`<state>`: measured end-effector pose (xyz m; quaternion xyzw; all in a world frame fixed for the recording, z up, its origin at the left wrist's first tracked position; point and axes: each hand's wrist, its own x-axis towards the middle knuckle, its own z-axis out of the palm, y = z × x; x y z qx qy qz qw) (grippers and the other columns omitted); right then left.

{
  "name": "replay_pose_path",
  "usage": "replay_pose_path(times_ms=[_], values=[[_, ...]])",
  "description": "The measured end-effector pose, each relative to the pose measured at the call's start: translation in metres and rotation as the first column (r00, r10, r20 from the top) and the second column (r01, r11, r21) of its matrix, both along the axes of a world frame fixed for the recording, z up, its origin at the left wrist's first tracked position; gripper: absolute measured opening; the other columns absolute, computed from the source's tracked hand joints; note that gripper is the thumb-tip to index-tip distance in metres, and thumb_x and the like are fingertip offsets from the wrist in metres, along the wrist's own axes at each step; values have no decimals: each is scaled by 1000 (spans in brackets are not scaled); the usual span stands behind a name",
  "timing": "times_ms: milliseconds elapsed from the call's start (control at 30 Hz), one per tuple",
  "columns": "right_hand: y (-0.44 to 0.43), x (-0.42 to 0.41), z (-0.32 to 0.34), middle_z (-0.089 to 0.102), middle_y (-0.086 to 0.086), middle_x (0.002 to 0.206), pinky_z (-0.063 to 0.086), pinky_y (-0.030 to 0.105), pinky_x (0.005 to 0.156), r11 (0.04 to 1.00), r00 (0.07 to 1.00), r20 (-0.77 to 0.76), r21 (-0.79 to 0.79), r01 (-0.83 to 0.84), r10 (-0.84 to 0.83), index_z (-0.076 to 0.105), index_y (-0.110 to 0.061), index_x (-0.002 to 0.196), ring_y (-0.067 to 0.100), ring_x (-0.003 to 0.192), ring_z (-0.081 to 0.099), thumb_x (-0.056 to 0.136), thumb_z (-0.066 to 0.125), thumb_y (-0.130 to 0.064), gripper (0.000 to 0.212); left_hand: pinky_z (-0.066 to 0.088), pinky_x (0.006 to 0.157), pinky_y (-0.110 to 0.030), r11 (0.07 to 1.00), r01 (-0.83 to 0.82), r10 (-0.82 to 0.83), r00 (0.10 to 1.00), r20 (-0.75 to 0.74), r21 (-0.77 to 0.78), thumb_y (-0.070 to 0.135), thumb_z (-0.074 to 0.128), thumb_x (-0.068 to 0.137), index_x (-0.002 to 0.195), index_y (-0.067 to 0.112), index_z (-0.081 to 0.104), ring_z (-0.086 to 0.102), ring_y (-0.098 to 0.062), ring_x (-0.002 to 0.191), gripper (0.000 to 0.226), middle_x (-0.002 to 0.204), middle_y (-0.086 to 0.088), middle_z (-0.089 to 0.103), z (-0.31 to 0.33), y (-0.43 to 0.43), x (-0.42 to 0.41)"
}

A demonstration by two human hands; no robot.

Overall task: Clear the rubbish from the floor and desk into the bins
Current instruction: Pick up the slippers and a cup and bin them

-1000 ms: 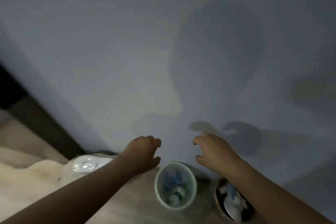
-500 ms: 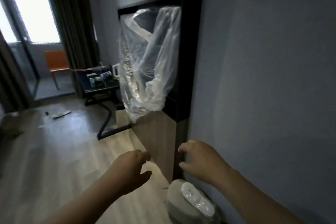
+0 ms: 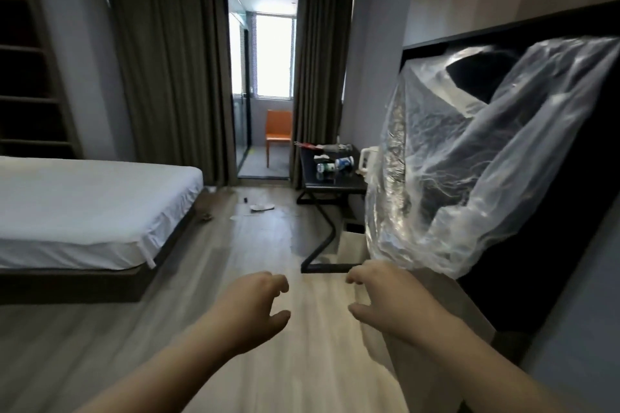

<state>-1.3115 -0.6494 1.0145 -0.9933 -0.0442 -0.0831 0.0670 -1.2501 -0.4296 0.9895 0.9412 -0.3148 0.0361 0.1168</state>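
Wood floor [image 3: 268, 362] runs down the room. White bed [image 3: 84, 204] along its left edge. Clear plastic sheet [image 3: 469, 178] draped over a dark panel on the right wall. Dark surface [image 3: 349, 183] past the sheet, against the right wall; orange chair [image 3: 278, 131] beyond it in the doorway. Left hand [image 3: 255, 308] and right hand [image 3: 389, 302] held out low over the floor, side by side, apart, fingers loosely curled, holding nothing. Bottles and wrappers [image 3: 335, 163] lie scattered over the surface, white kettle [image 3: 367, 157] at its right edge. Flat white rubbish [image 3: 262, 207] on the floor between bed and surface, brown scrap [image 3: 204, 216] just beside the bed corner.
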Motion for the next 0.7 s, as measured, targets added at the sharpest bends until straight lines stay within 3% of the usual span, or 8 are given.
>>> replay_pose_path(times_ms=[367, 700], values=[[-25, 171, -4, 55, -8, 123, 46, 30, 92, 985, 983, -63, 2, -175, 174, 54, -28, 129, 14, 116, 51, 86, 57, -37, 44, 44, 91, -24, 981, -189, 191, 980, -60, 37, 46, 54, 88, 123, 29, 52, 54, -9, 110, 39, 120, 11, 57, -7, -17, 140], [0, 361, -27, 56, -7, 114, 47, 29, 89, 978, 969, -137, 5, -208, 207, 56, -27, 125, 14, 109, 53, 86, 58, -38, 40, 42, 89, -20, 970, -243, 243, 963, -115, 16, 45, 55, 88, 124, 29, 52, 54, -7, 109, 39, 120, 11, 56, -32, 5, 322]])
